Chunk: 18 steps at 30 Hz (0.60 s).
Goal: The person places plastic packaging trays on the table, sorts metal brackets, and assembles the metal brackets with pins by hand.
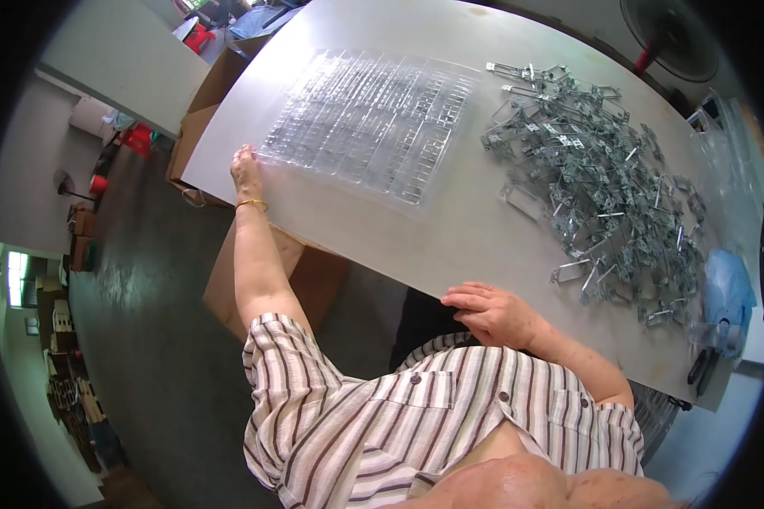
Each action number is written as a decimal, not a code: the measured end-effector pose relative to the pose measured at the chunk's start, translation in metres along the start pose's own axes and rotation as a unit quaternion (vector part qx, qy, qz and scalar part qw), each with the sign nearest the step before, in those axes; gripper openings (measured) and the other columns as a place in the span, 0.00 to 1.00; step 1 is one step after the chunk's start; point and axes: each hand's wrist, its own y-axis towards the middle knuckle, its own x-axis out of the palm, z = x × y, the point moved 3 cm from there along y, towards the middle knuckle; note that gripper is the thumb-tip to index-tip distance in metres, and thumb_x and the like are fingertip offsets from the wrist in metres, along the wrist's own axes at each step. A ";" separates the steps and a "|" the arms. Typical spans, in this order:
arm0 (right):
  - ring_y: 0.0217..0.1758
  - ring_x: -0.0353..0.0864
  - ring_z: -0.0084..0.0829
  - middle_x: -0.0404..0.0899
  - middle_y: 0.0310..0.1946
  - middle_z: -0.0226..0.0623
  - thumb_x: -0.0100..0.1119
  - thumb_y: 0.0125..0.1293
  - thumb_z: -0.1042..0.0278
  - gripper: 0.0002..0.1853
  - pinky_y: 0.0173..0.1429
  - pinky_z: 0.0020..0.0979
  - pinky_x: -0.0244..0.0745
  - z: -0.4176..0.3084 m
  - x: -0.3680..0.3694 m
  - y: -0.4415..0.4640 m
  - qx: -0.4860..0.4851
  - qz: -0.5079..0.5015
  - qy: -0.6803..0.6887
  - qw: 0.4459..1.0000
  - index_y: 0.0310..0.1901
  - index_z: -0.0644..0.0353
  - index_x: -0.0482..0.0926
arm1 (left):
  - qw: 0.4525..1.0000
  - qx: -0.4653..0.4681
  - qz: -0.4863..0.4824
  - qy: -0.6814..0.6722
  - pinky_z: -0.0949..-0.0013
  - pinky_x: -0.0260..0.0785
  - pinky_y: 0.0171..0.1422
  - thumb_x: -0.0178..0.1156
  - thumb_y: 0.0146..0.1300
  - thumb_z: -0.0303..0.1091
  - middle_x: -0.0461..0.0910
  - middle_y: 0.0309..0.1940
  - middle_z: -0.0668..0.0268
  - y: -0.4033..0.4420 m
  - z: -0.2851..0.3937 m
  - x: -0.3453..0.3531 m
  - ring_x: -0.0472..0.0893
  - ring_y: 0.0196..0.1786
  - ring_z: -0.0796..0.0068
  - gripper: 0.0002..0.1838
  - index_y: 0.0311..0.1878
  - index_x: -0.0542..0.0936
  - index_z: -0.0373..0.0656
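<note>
A clear plastic tray (367, 127) lies flat on the pale table, its rows of narrow compartments holding shiny metal parts. My left hand (246, 176) is closed at the tray's near-left corner, fingertips on its edge. At the table's near edge is my right hand (491, 314), fingers loosely stretched out and nothing visible in it. Beyond it, on the right half of the table, spreads a large tangled pile of metal brackets (603, 182).
Around the table (450, 242) stand cardboard boxes (205, 109) at the left and below. A fan (671, 38) is at the back right. Clear plastic (730, 157), a blue bag (728, 288) and a dark-handled tool (701, 369) lie along the right edge.
</note>
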 end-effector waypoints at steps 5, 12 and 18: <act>0.72 0.77 0.40 0.80 0.65 0.39 0.63 0.58 0.77 0.04 0.78 0.41 0.71 -0.001 0.000 -0.003 0.009 -0.004 0.002 1.000 0.35 0.65 0.85 | 1.000 -0.002 -0.004 0.020 0.71 0.70 0.48 0.55 0.78 0.42 0.80 0.41 0.68 0.011 -0.008 -0.003 0.77 0.43 0.76 0.16 0.51 0.82 0.38; 0.72 0.77 0.41 0.80 0.65 0.41 0.63 0.54 0.77 0.06 0.78 0.42 0.71 0.004 0.004 -0.008 -0.002 0.017 0.019 1.000 0.33 0.67 0.86 | 0.984 0.036 0.101 0.141 0.59 0.73 0.63 0.55 0.77 0.48 0.85 0.53 0.51 0.030 -0.015 -0.022 0.82 0.55 0.57 0.26 0.58 0.81 0.29; 0.72 0.76 0.44 0.81 0.64 0.45 0.63 0.53 0.76 0.07 0.78 0.42 0.71 0.005 0.001 -0.011 -0.028 0.026 0.036 0.999 0.32 0.68 0.87 | 0.940 0.212 0.156 0.216 0.56 0.74 0.64 0.55 0.77 0.40 0.84 0.51 0.44 -0.030 0.046 -0.011 0.84 0.55 0.50 0.21 0.56 0.81 0.28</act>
